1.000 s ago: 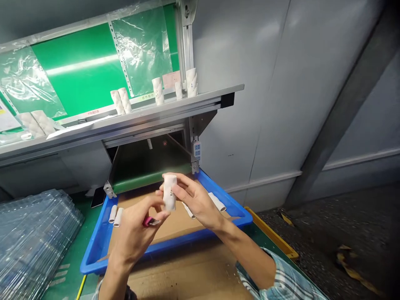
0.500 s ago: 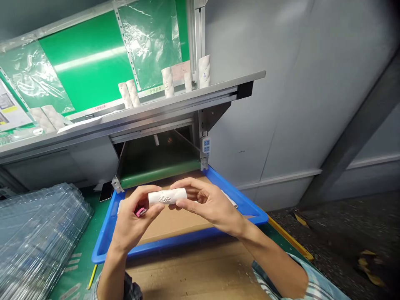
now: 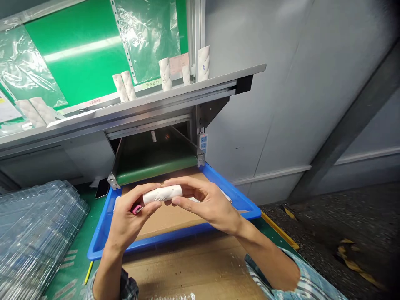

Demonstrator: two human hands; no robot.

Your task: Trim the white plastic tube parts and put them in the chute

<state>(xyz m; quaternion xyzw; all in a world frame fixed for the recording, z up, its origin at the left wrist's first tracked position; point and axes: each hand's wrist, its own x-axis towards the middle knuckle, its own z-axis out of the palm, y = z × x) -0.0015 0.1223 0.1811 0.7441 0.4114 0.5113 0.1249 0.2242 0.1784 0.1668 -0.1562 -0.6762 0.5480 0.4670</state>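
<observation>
white tube (image 3: pixel 162 194) lying level across the hands, right above the blue plastic tray (image 3: pixel 103 238), and it's a pinch from both sides! the right hand (image 3: pixel 208 205) is half open, fingertips over the tube's right end, thumb coming in underneath, while the left hand (image 3: pixel 133 214) curls around the left end, with a small pink-handled item (image 3: pixel 136 209) tucked in against those fingers, too hidden to call exactly. neither hand is clenched, this is light fingertip work. that tube looks light and fairly stiff, smooth-skinned, perhaps a touch slippery, with dark script (image 3: pixel 159 199) printed along its side. judging by that, the ends look like the safest place to hold it, fingers clear of the print. down below, a cardboard liner (image 3: pixel 168 221) fills the tray, with another white piece (image 3: pixel 226 196) just past the right hand. up top, more white tubes (image 3: pixel 165 74) stand on the aluminium shelf (image 3: pixel 140 109) against a green board (image 3: pixel 75 50), and a stack of clear plastic trays (image 3: pixel 40 233) sits off to the left on the green bench.
</observation>
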